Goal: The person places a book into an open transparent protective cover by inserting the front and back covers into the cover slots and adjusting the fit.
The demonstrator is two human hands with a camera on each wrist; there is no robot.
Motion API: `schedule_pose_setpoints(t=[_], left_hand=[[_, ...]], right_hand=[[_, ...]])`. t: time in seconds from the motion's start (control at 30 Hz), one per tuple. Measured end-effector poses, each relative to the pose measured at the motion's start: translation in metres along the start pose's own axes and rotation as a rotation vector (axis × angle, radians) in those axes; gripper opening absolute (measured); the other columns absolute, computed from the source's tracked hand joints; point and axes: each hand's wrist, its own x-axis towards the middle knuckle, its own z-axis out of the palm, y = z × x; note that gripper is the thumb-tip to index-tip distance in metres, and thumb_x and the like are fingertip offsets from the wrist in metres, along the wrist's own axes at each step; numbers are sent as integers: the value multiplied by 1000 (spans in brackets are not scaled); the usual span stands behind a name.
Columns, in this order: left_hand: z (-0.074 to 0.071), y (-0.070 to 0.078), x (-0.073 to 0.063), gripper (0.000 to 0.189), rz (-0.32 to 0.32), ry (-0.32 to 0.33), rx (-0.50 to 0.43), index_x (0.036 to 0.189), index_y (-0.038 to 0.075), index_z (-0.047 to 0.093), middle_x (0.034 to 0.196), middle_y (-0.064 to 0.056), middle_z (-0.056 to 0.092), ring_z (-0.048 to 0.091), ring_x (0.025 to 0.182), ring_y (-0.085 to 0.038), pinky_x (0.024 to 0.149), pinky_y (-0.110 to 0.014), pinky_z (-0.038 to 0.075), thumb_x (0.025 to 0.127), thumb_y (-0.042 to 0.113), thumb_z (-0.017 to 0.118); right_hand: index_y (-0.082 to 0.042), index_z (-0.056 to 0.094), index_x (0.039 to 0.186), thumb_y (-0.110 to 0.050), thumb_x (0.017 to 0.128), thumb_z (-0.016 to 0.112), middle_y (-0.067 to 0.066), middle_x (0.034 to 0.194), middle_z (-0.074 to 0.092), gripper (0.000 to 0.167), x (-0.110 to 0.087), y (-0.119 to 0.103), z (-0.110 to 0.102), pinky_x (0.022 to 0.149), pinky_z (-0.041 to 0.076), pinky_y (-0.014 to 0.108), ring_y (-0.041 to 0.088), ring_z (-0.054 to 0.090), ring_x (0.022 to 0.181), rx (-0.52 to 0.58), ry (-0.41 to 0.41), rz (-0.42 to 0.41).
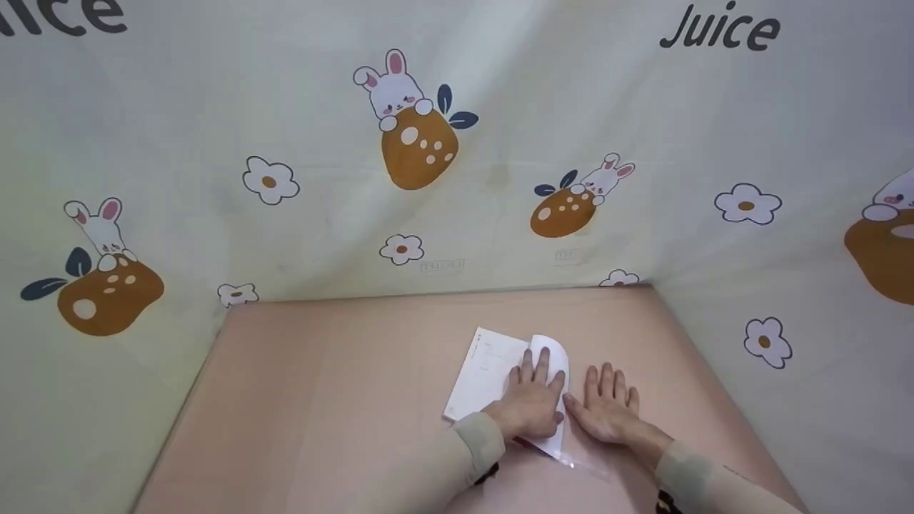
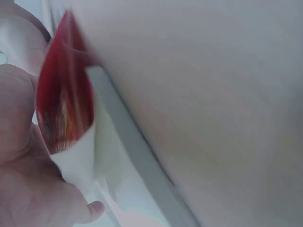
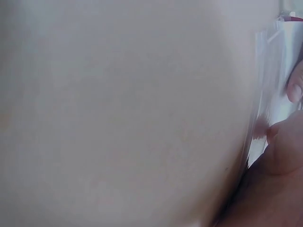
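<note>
A white book with small print lies on the table right of centre in the head view. Its right side is covered by a curved white sheet. My left hand rests on this sheet with its fingers spread and pointing away from me. In the left wrist view, the sheet bows into a loop with a red inner face beside the thick page block. Clear film sticks out along the right edge. My right hand lies beside that edge, fingers extended, thumb tip right at the film.
A pinkish table top extends around the book to both sides. Pale cloth walls printed with rabbits, fruit and flowers rise behind it and at the left and right.
</note>
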Motion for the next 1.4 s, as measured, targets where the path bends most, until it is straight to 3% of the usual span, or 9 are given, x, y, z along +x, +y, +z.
schedule_pose_setpoints(t=[0.27,0.37,0.53,0.67,0.8,0.93,1.03,1.1,1.4], left_hand=[[-2,6,-2,76,-41,-41,93,178,28,34,192,-11,8,12,177,-45,142,-54,28,110,52,60],[0,5,-2,76,-23,-73,111,178,28,33,192,-8,9,10,178,-42,142,-54,26,111,55,57],[1,4,-3,75,31,-104,107,177,26,36,191,-2,17,12,180,-26,142,-58,25,111,55,57],[-1,3,-4,69,77,-72,98,173,24,45,190,-2,23,17,178,-21,141,-59,28,111,49,60],[-3,-4,-1,63,110,16,48,169,21,50,189,-7,27,25,175,-24,137,-54,38,110,40,62],[-3,-20,7,83,39,90,-170,176,11,36,189,-18,19,27,174,-34,134,-53,43,105,39,71],[-2,-32,12,100,-57,123,-344,177,1,24,187,-27,18,24,175,-43,139,-54,35,103,46,74],[-1,-36,12,104,-112,127,-406,176,-3,21,186,-30,21,21,175,-47,142,-55,29,103,51,72],[10,-28,15,90,-168,103,-369,177,0,20,185,-30,22,13,176,-50,143,-61,19,112,51,54]], right_hand=[[12,7,174,-63,116,42,42,181,-10,102,1,0,1,131,-4,87,67,-10,168,-10,4,-10],[12,7,174,-63,116,42,42,181,-10,101,1,1,1,131,-5,87,67,-10,168,-8,6,-9],[12,7,174,-64,115,42,42,181,-10,102,0,1,1,131,-5,86,68,-9,168,-17,14,-6],[12,7,174,-66,114,42,42,181,-10,104,-1,2,1,132,-4,86,68,-9,168,-22,16,-4],[13,8,174,-66,114,43,43,181,-9,104,-1,3,1,131,-3,87,68,-9,168,-16,12,-7],[13,8,173,-62,115,43,43,181,-9,101,0,2,2,131,-4,87,67,-10,168,-12,6,-5],[13,8,174,-62,116,43,43,181,-9,100,1,2,2,131,-4,86,67,-10,169,-11,3,-3],[13,8,173,-62,116,43,43,181,-9,100,1,2,2,131,-4,86,67,-10,169,-11,1,-2],[13,9,173,-62,116,43,43,181,-9,101,1,3,3,132,-3,86,67,-9,168,-9,8,7]])
